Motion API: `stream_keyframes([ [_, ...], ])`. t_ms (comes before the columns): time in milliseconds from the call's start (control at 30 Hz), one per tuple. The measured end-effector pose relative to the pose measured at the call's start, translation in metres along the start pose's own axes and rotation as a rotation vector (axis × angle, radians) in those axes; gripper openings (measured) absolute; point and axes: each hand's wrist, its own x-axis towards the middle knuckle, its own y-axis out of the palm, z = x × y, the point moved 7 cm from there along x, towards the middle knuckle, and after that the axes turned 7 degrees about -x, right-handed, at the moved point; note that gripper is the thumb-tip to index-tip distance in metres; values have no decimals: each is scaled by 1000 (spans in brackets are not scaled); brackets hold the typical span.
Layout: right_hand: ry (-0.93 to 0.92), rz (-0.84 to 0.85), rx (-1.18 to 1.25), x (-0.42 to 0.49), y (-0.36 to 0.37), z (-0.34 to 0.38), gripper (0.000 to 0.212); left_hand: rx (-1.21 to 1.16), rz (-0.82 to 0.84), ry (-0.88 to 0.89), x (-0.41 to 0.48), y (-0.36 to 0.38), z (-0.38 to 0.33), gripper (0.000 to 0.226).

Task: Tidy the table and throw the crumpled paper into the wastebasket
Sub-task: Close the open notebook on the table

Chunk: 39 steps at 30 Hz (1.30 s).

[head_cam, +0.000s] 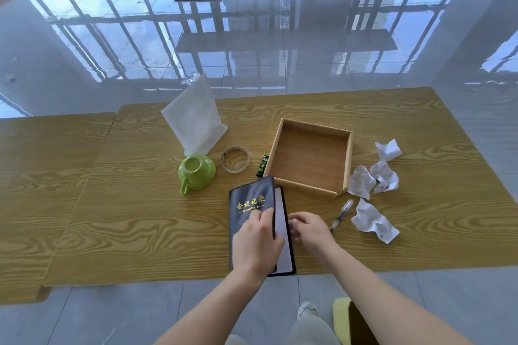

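Note:
A dark blue notebook (pixel 249 204) with gold lettering lies near the front edge of the wooden table (pixel 140 218), its cover partly raised over a white page. My left hand (pixel 256 241) holds the cover's right edge, thumb under it. My right hand (pixel 308 230) hovers beside the notebook's right side with its fingers loosely curled and nothing in them. Several crumpled paper balls (pixel 374 221) lie at the right, others (pixel 361 180) beside the box. The yellow-green wastebasket (pixel 340 314) stands on the floor below the table, by my right forearm.
An empty wooden box (pixel 347 159) sits right of centre. A pen (pixel 342 213) lies right of my right hand. A green cup (pixel 196 172) lies upside down, next to a tape roll (pixel 235 159), a small green-black item (pixel 263 165) and a white napkin bag (pixel 196 117).

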Motion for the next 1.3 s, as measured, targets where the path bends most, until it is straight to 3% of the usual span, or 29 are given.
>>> stream_keyframes([
  [100,-14,19,-23,4,-4,1,28,129,60,0,2,27,-10,26],
  [233,-9,28,-24,5,-6,-3,29,210,75,32,4,51,-9,29],
  [533,-35,12,-83,3,-4,2,41,224,107,268,-26,37,46,70],
  [667,-36,-2,-176,5,4,10,45,378,311,318,-42,46,78,96],
  [867,-50,-18,-269,13,15,17,44,446,232,303,-39,50,79,78],
  [1167,-160,-5,-393,26,47,48,54,423,205,229,-26,33,111,79],
  [1300,-197,6,-380,30,53,60,41,409,206,192,-13,25,119,78],
])
